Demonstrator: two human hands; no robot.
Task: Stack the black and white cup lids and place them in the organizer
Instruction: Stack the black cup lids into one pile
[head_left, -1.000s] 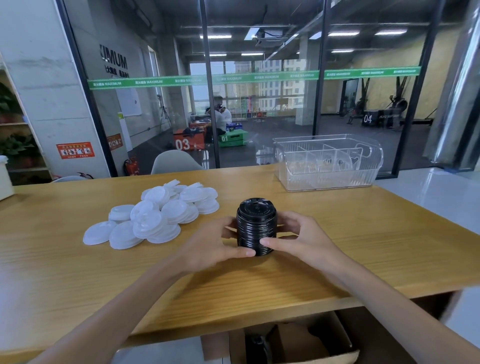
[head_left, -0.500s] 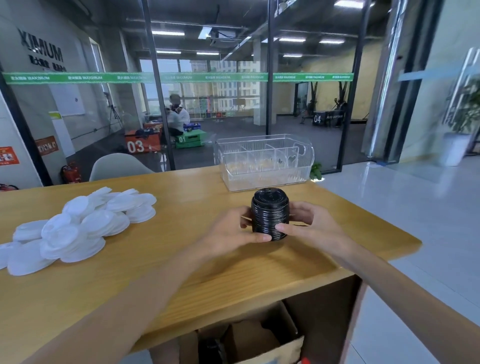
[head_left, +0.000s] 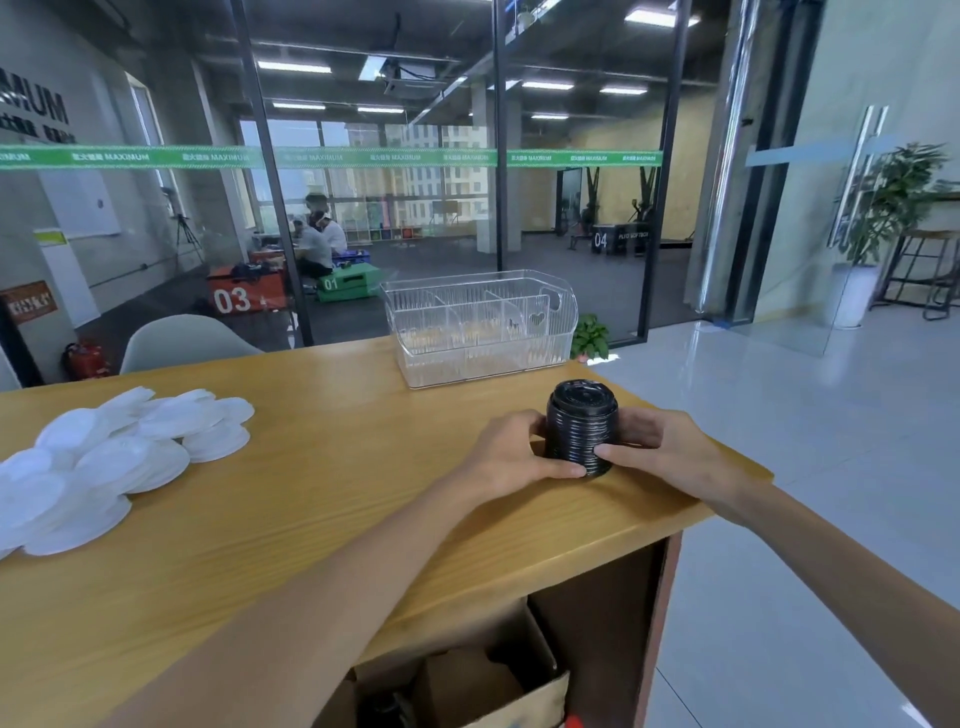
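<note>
A tall stack of black cup lids (head_left: 581, 427) stands upright on the wooden table (head_left: 322, 499) near its right end. My left hand (head_left: 511, 452) grips the stack from the left, and my right hand (head_left: 657, 447) grips it from the right, thumbs curled across its lower front. A clear plastic organizer (head_left: 480, 328) with dividers sits behind the stack at the table's far edge; its compartments look empty. A loose pile of white cup lids (head_left: 109, 457) lies on the left part of the table.
The table's right edge runs close beside my right hand, with tiled floor beyond it. An open cardboard box (head_left: 467, 686) sits under the table. A glass wall and a pale chair (head_left: 182, 340) stand behind the table.
The black stack, held by both hands, has travelled right along the table, toward its right end and nearer the organizer. The view has turned right, so the white lids now lie further left.
</note>
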